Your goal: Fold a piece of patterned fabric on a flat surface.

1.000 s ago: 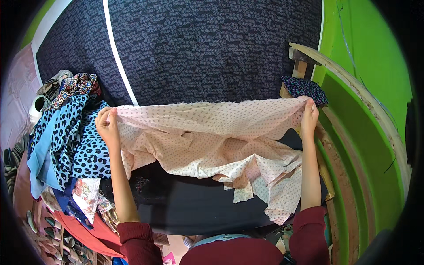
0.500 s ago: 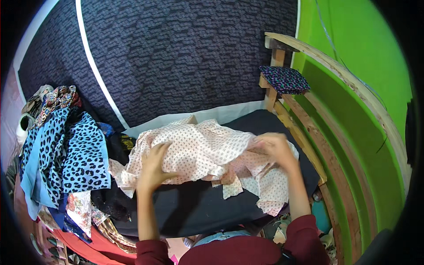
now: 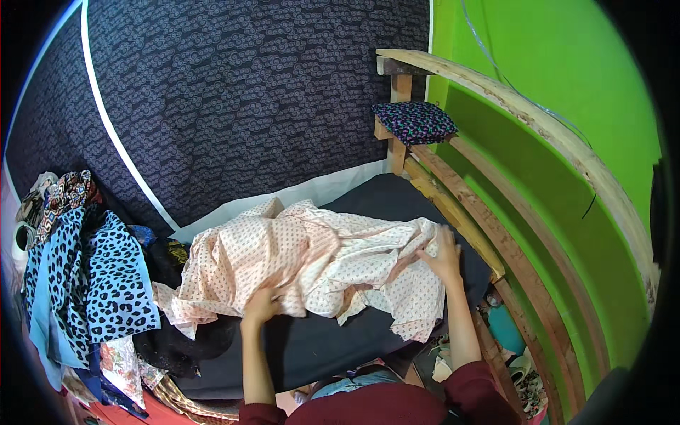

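Note:
A pale pink-and-white cloth with a small dark print lies rumpled in loose folds across a black-covered table. At the cloth's near edge, left of the middle, my left hand is closed with its fingers curled on the fabric. My right hand rests at the cloth's right end, thumb and fingers apart, touching the folds without a visible grip.
Blue leopard-print cloth hangs in a pile of mixed fabrics on the left. A dark patterned wall covering stands behind the table. Wooden slats run along the right, with a folded dark floral cloth on them.
My left hand has moved from the top of the cloth to its near edge. My right hand has spread its fingers at the right end, and the cloth's right part lies more stretched out.

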Available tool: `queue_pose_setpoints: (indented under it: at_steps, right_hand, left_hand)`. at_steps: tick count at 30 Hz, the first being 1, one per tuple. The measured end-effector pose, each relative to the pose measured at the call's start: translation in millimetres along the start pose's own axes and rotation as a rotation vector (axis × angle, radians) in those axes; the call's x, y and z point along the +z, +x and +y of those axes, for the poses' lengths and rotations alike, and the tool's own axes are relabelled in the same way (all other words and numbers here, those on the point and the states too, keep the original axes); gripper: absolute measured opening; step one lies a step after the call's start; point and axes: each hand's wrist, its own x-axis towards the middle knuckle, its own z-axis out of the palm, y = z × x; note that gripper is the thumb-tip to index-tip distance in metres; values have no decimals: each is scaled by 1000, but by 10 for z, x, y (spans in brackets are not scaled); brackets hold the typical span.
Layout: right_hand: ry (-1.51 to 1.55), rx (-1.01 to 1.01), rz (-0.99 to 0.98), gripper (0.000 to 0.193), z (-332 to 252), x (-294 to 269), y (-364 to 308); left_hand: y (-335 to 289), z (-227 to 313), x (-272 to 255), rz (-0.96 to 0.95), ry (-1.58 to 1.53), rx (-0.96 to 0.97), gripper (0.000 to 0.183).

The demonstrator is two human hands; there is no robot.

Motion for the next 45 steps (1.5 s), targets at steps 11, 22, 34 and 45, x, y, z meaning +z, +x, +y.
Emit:
queue_pose_setpoints:
  at_steps: [11,22,34,45]
  right_hand:
    - [905,124,71,26,-543,-72,-117]
    - [844,-989,-890,32,-1641,-143,-1288]
    - [529,-733,-942,53,-1532,-384,-1100]
    - [1032,-257,-1118,24,-1192,-644,-1194]
  left_hand:
    - [-693,-221,48,403,-867,-365,31]
    - [-608,445,555,284,-1189,-402,59]
    - [-801,302,470,593,-1430,-469,24]
    - [-1230,303,542,313,-842,1,24]
